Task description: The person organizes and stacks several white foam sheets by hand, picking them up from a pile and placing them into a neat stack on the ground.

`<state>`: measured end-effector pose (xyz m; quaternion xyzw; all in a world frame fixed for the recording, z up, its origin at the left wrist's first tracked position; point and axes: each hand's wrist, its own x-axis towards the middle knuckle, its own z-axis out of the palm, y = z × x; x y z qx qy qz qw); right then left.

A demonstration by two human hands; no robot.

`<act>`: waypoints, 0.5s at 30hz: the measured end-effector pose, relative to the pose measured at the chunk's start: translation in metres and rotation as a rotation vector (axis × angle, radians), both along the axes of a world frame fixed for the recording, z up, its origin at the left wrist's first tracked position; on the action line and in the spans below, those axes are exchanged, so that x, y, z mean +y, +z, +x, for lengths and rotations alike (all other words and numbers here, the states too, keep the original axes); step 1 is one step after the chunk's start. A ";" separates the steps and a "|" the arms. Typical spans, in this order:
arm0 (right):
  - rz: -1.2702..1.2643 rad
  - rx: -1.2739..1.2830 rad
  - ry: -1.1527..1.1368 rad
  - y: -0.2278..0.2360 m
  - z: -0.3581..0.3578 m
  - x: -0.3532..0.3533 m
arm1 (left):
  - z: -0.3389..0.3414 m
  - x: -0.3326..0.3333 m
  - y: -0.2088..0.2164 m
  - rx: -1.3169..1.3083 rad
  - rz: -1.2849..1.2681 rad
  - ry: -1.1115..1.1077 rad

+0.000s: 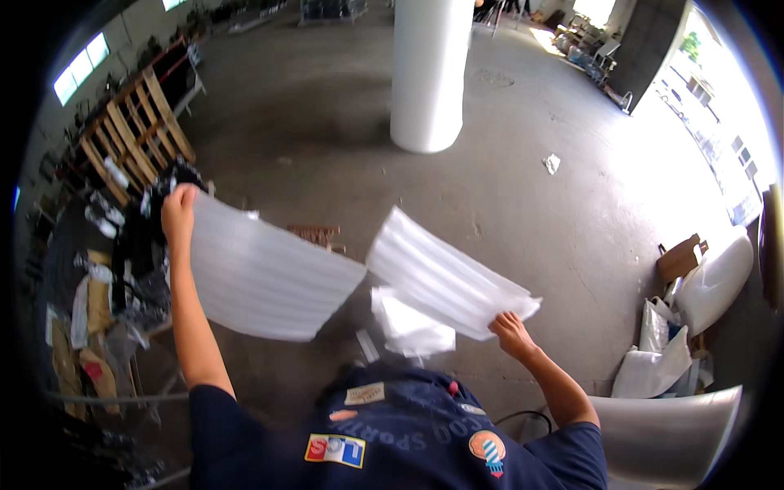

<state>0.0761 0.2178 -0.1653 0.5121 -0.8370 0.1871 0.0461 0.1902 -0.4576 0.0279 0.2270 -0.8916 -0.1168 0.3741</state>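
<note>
Your left grip point(178, 216) pinches the left white sheet point(265, 269), your right grip point(514, 333) the right white sheet point(445, 273), both above the floor point(318, 163); you're seemingly parting them, next likely needing steady holds

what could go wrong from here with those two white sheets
The left sheet, held at one corner by the left hand, might flap or slip loose. The right sheet, held near one corner by the right hand, could tear there. The white piece below them, if on the floor, might cause a slip.
</note>
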 end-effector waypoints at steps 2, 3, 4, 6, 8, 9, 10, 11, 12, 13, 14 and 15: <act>0.001 -0.015 -0.071 0.009 -0.009 0.006 | 0.007 -0.001 0.013 0.085 -0.094 0.002; -0.028 0.004 -0.096 0.021 -0.013 0.003 | -0.001 0.014 0.025 0.086 -0.108 0.029; -0.048 0.023 -0.116 0.030 -0.019 -0.005 | -0.008 0.027 0.034 0.108 -0.101 0.007; -0.057 0.059 -0.135 0.051 -0.035 -0.020 | -0.020 0.055 0.041 0.095 -0.078 -0.022; -0.065 0.102 -0.088 0.080 -0.043 -0.048 | -0.039 0.091 0.038 0.033 0.013 -0.139; -0.085 0.097 -0.082 0.099 -0.045 -0.065 | -0.049 0.122 0.038 0.005 0.067 -0.243; -0.093 0.084 -0.074 0.115 -0.044 -0.083 | -0.063 0.154 0.034 -0.028 0.125 -0.298; -0.097 0.060 -0.066 0.131 -0.044 -0.100 | -0.071 0.178 0.027 -0.085 0.106 -0.363; -0.090 -0.005 -0.056 0.146 -0.042 -0.118 | -0.079 0.199 0.019 -0.168 0.102 -0.439; -0.160 -0.036 -0.026 0.158 -0.040 -0.137 | -0.085 0.222 0.013 -0.138 0.081 -0.564; -0.233 -0.077 0.008 0.166 -0.037 -0.155 | -0.088 0.241 0.007 -0.093 0.037 -0.679; -0.255 -0.188 0.005 0.169 -0.036 -0.168 | -0.090 0.261 0.006 -0.160 0.018 -0.711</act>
